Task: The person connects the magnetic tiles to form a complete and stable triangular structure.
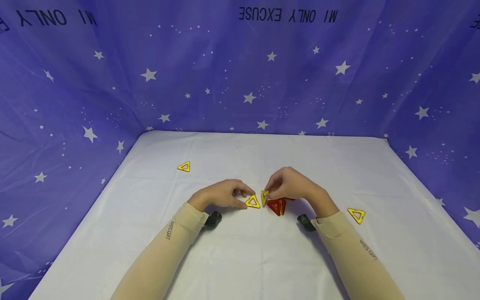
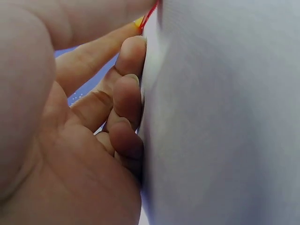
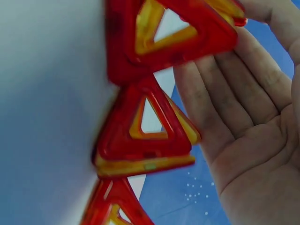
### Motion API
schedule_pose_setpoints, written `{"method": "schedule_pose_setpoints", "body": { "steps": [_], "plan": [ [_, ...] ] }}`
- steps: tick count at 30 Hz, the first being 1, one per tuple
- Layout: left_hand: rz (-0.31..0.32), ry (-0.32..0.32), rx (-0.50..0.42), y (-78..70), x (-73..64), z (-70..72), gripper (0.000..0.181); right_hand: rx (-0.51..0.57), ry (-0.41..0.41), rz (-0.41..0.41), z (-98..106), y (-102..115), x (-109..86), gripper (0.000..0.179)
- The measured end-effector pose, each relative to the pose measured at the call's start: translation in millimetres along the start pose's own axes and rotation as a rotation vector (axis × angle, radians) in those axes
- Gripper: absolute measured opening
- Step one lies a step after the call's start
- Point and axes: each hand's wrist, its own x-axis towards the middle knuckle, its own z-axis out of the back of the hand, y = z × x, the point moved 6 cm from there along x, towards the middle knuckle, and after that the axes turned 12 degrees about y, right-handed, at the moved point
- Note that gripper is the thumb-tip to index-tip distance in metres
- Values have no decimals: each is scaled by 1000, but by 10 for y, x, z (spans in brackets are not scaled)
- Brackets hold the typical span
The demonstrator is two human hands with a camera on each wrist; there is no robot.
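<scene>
In the head view, my left hand [image 1: 225, 193] pinches a triangular tile with an open middle, a yellow triangle tile [image 1: 253, 206], between index finger and thumb. Just to its right, my right hand [image 1: 294, 183] holds a second yellow triangle tile [image 1: 263, 199], tilted up, at thumb and fingertips. Under the right hand stand red triangle tiles [image 1: 274, 207], partly hidden by it. The right wrist view shows red and yellow tiles [image 3: 145, 119] standing in a row along the cloth beside the palm. In the left wrist view, the curled lower fingers [image 2: 127, 96] lie close to the cloth.
A loose yellow triangle [image 1: 184, 166] lies at the back left of the white cloth-covered table [image 1: 240, 258], and another yellow triangle [image 1: 356, 216] lies right of the right forearm. A purple starred curtain [image 1: 240, 75] encloses the back and sides. Dark wrist cameras [image 1: 213, 220] sit under the sleeves.
</scene>
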Motion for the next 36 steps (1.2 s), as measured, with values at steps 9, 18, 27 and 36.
{"method": "schedule_pose_setpoints", "body": {
  "steps": [9, 18, 27, 36],
  "plan": [
    [-3, -3, 6, -2, 22, -9, 44, -62, 39, 8, -98, 56, 40, 11],
    [21, -7, -14, 13, 9, -5, 44, -54, 68, 76, -174, 127, 74, 18],
    [0, -28, -90, 72, -63, 89, 45, -45, 71, 61, -208, 94, 114, 20],
    [96, -241, -155, 518, -588, 606, 46, -34, 65, 25, -210, 66, 100, 19]
  ]
}}
